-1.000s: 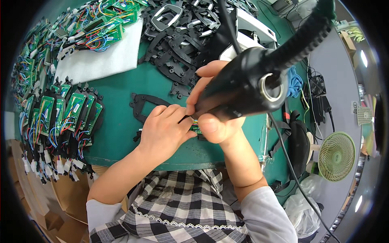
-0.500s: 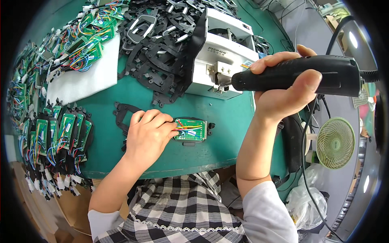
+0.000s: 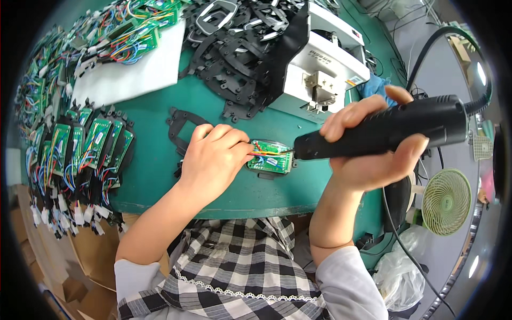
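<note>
My right hand (image 3: pixel 357 173) is wrapped round a black electric screwdriver (image 3: pixel 426 122), which lies nearly level with its nose to the left. The tip reaches the right end of a green circuit board (image 3: pixel 277 164) seated in a black plastic frame on the table. From the left, my left hand (image 3: pixel 213 162) grips the board's other end, fingertips on its red, yellow and other coloured wires (image 3: pixel 260 153). The fingers hide that end of the board. Just beyond this hand lies a loose black plastic frame (image 3: pixel 178 121).
A white screw feeder (image 3: pixel 304 85) stands behind the board, beside a heap of black frames (image 3: pixel 229 69). Wired boards cover a white foam sheet (image 3: pixel 128 85) at far left; several framed boards (image 3: pixel 96 138) stand in a row nearer. A green fan (image 3: pixel 447 201) is at right.
My right hand has brought the screwdriver from the screw feeder down to the board's right end. My left hand stays on the board. The whole view has shifted a little.
</note>
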A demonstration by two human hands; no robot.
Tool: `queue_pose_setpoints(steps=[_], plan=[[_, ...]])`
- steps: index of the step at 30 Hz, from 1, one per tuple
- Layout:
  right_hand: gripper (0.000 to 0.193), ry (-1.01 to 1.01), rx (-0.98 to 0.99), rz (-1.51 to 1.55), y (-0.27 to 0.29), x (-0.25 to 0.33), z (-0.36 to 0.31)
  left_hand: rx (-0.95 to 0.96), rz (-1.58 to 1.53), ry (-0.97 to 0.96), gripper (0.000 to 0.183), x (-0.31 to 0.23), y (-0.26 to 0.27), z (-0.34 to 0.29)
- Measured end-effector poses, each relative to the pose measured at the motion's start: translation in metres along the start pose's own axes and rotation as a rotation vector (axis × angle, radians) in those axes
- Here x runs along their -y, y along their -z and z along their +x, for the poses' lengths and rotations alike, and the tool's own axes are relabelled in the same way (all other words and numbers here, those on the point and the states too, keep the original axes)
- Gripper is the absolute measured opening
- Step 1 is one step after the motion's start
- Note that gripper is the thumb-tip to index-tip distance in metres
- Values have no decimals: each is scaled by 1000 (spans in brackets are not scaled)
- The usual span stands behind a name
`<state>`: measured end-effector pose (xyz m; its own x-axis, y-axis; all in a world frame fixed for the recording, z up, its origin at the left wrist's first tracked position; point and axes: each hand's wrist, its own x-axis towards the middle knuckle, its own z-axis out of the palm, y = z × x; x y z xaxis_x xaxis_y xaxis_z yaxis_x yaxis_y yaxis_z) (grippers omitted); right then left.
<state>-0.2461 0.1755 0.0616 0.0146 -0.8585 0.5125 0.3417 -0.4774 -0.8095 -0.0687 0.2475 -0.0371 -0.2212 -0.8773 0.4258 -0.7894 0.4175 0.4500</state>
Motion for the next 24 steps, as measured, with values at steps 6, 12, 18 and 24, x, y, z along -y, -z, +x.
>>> queue_pose_setpoints(steps=[6, 12, 18, 24], plan=[[77, -86, 234, -184, -19, -9, -28, -35, -11, -20, 14, 2, -2, -3], [86, -112, 199, -230, -29, -22, -38, 14, -17, -15, 8, 2, -1, -3], [87, 41, 294, -330, -35, -29, -45, 4, 18, -21, 11, 2, 0, -3], [86, 37, 378, -364, -35, -29, -50, -36, -73, 19, 12, -1, 0, -2]])
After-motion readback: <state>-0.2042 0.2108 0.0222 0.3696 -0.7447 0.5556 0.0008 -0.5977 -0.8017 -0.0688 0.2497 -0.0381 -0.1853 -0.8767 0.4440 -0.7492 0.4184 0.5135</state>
